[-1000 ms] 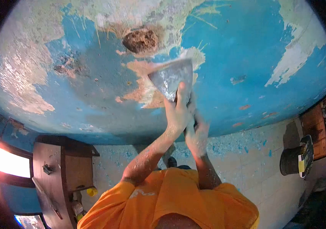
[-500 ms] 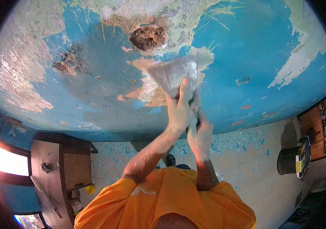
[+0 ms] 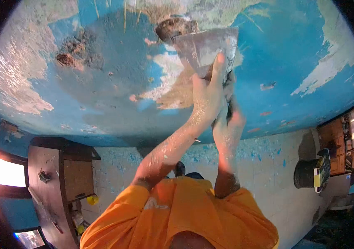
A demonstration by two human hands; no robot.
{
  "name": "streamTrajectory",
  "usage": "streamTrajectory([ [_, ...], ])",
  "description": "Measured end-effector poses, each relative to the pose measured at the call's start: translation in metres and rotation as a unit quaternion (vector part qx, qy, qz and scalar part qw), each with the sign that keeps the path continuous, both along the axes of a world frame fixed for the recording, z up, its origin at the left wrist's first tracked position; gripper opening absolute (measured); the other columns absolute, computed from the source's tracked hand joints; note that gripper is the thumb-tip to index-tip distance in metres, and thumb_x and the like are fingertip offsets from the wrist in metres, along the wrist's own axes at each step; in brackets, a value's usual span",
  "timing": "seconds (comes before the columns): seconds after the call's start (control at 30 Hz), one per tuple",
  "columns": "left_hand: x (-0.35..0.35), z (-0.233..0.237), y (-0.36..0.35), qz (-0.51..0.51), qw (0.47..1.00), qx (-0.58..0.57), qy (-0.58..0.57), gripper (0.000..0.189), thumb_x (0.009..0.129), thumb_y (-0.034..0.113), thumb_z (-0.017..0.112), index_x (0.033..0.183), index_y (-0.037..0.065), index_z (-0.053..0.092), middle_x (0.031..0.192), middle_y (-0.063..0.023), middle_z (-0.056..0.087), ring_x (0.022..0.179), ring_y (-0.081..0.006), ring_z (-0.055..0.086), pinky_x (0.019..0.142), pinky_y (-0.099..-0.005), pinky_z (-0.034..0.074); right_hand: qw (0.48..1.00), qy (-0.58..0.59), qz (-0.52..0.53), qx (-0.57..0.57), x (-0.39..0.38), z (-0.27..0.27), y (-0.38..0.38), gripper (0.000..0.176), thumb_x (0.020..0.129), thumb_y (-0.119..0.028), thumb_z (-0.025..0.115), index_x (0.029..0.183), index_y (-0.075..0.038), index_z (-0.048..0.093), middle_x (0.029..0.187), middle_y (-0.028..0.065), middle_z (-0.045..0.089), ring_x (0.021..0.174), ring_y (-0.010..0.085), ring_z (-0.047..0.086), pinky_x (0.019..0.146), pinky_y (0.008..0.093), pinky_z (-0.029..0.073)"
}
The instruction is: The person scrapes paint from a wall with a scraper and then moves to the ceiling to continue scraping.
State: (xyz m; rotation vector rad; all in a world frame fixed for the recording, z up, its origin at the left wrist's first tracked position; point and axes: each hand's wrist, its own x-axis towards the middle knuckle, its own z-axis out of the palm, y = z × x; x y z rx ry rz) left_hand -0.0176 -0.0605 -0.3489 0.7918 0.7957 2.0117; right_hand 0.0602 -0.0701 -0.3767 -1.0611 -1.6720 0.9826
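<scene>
A wide metal scraper (image 3: pixel 204 50) lies with its blade against the peeling blue wall (image 3: pixel 284 54), its edge just below a crumbly brown hole (image 3: pixel 175 28). My left hand (image 3: pixel 208 93) grips it where blade and handle meet, thumb stretched along the blade. Lower down, my right hand (image 3: pixel 228 124) is wrapped around the dark handle, which the fingers mostly hide. Below and left of the blade, a bare patch (image 3: pixel 181 81) of pale plaster shows through the paint. Dust and paint flecks cover my left forearm.
Blue paint chips litter the tiled floor (image 3: pixel 264 174) along the wall's foot. A brown wooden cabinet (image 3: pixel 46 182) stands at left, near a bright window (image 3: pixel 2 170). On the right are a black bucket-like container (image 3: pixel 305 173) and wooden furniture (image 3: pixel 332 143).
Both hands have pushed the scraper up and slightly right along the wall. Its blade now reaches the lower edge of the brown hole. The view has shifted slightly.
</scene>
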Motion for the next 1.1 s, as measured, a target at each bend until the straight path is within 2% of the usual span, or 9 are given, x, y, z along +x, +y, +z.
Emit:
streamTrajectory([
  [0.17,0.008,-0.05,-0.001,0.055,0.995,-0.067,-0.043,0.03,0.088,0.031,0.049,0.075,0.004,0.048,0.058,-0.0001,0.046,0.043,-0.0061,0.039,0.037,-0.0217,0.029,0.974,-0.081,-0.051,0.205,0.013,-0.085,-0.004,0.034,0.086,-0.027,0.049,0.1,0.003,0.054,0.078,0.0178,0.059,0.066,0.0208,0.054,0.064,0.0332,0.043],
  [0.27,0.006,-0.037,-0.005,0.023,0.997,-0.053,-0.041,0.03,0.088,0.031,0.049,0.076,0.004,0.047,0.059,-0.0003,0.046,0.043,-0.0063,0.038,0.037,-0.0222,0.029,0.999,-0.039,0.017,0.033,0.01,-0.026,-0.003,0.037,0.086,-0.029,0.049,0.102,0.003,0.053,0.082,0.0185,0.06,0.071,0.0204,0.055,0.067,0.0338,0.043],
  [0.6,0.005,-0.031,0.014,0.054,0.998,-0.036,0.025,0.03,0.087,0.033,0.05,0.08,0.004,0.047,0.058,0.0007,0.045,0.043,-0.0053,0.038,0.036,-0.021,0.028,0.999,-0.001,0.004,0.045,0.009,-0.046,0.014,0.036,0.086,-0.03,0.049,0.096,0.004,0.054,0.073,0.0026,0.056,0.06,0.007,0.046,0.052,0.0246,0.039],
  [0.7,0.022,-0.036,-0.009,0.088,0.991,-0.06,-0.085,0.031,0.087,0.031,0.051,0.074,0.003,0.05,0.061,-0.0011,0.048,0.046,-0.0063,0.04,0.037,-0.022,0.03,1.0,-0.005,-0.008,0.018,0.02,-0.053,-0.003,0.035,0.086,-0.03,0.051,0.096,0.004,0.054,0.072,0.0014,0.056,0.059,0.0062,0.045,0.051,0.0243,0.038],
  [0.77,0.011,-0.024,0.008,0.12,0.992,-0.017,-0.034,0.032,0.087,0.032,0.052,0.073,0.003,0.049,0.061,-0.0015,0.048,0.046,-0.0067,0.041,0.038,-0.0227,0.031,0.956,-0.043,-0.04,0.288,0.008,-0.065,0.014,0.035,0.085,-0.03,0.052,0.095,0.004,0.054,0.07,0.0002,0.054,0.057,0.0052,0.042,0.048,0.023,0.036],
  [0.8,0.009,-0.022,0.009,0.148,0.989,-0.009,0.005,0.033,0.086,0.032,0.052,0.072,0.002,0.049,0.062,-0.0019,0.049,0.047,-0.0071,0.042,0.039,-0.0235,0.033,0.958,-0.046,-0.04,0.281,0.008,-0.044,0.013,0.035,0.085,-0.03,0.052,0.095,0.004,0.054,0.07,0.0002,0.054,0.057,0.0052,0.042,0.048,0.023,0.036],
  [0.87,0.007,-0.007,0.012,0.167,0.973,-0.048,0.153,0.032,0.086,0.032,0.052,0.078,0.001,0.05,0.061,-0.0018,0.048,0.048,-0.0078,0.044,0.041,-0.0242,0.034,0.999,0.025,0.034,0.01,0.01,0.016,0.012,0.036,0.085,-0.03,0.052,0.099,0.004,0.054,0.077,0.0065,0.06,0.067,0.0106,0.052,0.057,0.0274,0.042],
  [0.93,0.01,0.002,0.003,0.057,0.998,-0.041,-0.004,0.032,0.086,0.032,0.052,0.078,0.002,0.051,0.06,-0.0009,0.047,0.048,-0.007,0.042,0.041,-0.023,0.033,0.998,0.011,0.027,0.049,0.018,-0.014,0.005,0.034,0.086,-0.028,0.05,0.095,0.004,0.055,0.078,0.0097,0.061,0.069,0.012,0.054,0.059,0.0282,0.043],
  [1.1,0.004,-0.061,-0.012,0.081,0.988,-0.128,-0.039,0.034,0.087,0.036,0.05,0.077,0.004,0.05,0.059,0.001,0.046,0.047,-0.0059,0.04,0.04,-0.0217,0.03,0.988,-0.121,-0.026,0.088,0.008,-0.073,-0.013,0.033,0.086,-0.026,0.049,0.099,0.004,0.054,0.082,0.0166,0.061,0.078,0.0172,0.058,0.066,0.0313,0.044],
])
